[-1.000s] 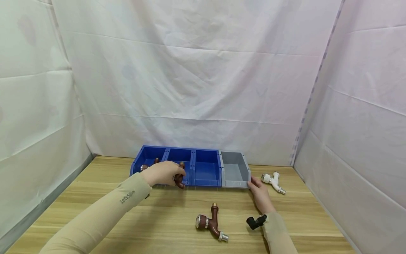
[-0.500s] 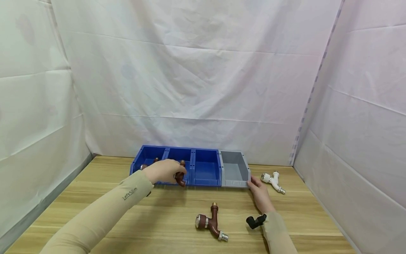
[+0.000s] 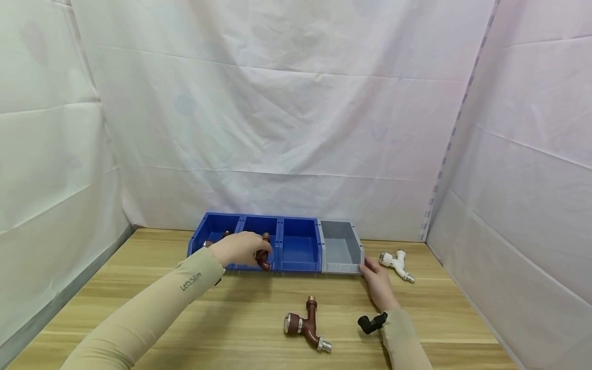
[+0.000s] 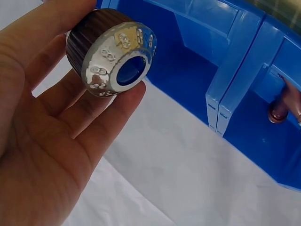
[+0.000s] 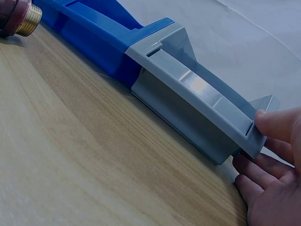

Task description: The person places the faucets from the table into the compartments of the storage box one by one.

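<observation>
My left hand (image 3: 240, 249) holds a brown tap (image 3: 263, 259) over the front of the second blue bin (image 3: 261, 224). In the left wrist view the fingers and thumb grip the tap's ribbed knob (image 4: 120, 59), which has a silver cap. My right hand (image 3: 379, 282) grips the front right corner of the grey bin (image 3: 344, 267). Its thumb (image 5: 273, 123) presses the rim, with the other fingers under the corner in the right wrist view. Another brown tap (image 4: 289, 101) lies in the leftmost blue bin, partly hidden behind my left hand in the head view.
The bins stand in one row near the back curtain (image 3: 287, 128); the third blue bin (image 3: 299, 249) sits beside the grey one. A brown tap (image 3: 307, 326) lies on the wooden table (image 3: 250, 318) in front. A white tap (image 3: 399, 264) lies right of my right hand.
My left hand has moved slightly up and right with the brown tap, then stayed nearly still. My right hand keeps its grip on the grey bin.
</observation>
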A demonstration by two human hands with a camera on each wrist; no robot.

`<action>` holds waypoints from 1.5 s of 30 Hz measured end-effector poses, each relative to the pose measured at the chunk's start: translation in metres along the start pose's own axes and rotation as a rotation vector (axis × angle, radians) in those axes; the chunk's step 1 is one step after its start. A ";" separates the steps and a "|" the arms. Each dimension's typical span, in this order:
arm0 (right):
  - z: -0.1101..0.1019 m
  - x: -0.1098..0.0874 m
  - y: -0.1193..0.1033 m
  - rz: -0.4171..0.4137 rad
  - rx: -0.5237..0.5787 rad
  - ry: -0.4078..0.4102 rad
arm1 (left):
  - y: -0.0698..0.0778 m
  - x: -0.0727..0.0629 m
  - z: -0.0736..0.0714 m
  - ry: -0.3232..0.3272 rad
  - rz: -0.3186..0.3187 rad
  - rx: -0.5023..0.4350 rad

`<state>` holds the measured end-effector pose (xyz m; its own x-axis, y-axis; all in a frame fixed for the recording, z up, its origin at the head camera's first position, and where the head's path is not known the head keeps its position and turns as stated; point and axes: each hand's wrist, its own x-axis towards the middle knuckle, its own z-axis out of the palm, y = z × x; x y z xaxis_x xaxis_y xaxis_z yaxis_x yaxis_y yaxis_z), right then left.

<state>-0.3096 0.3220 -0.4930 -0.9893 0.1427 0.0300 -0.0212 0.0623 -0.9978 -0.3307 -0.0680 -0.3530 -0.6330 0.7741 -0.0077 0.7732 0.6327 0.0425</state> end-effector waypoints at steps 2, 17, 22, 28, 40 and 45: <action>0.000 0.000 0.002 -0.003 0.002 0.005 | -0.001 0.000 0.000 0.000 -0.009 -0.003; 0.002 0.000 0.002 -0.021 0.012 0.004 | -0.007 0.004 0.004 -0.006 -0.049 -0.014; 0.002 0.001 0.002 -0.027 0.010 0.000 | -0.007 0.003 0.003 0.005 -0.049 -0.029; 0.001 0.001 0.003 -0.027 0.012 0.000 | -0.009 0.003 0.002 0.000 -0.085 -0.027; 0.002 -0.003 -0.004 -0.013 0.020 -0.012 | -0.013 0.010 0.003 -0.001 -0.079 -0.006; 0.001 0.000 0.001 -0.028 0.002 0.001 | -0.013 0.010 0.003 -0.019 -0.087 -0.012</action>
<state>-0.3099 0.3212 -0.4941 -0.9882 0.1416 0.0581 -0.0494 0.0641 -0.9967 -0.3471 -0.0685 -0.3563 -0.6967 0.7166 -0.0311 0.7149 0.6973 0.0524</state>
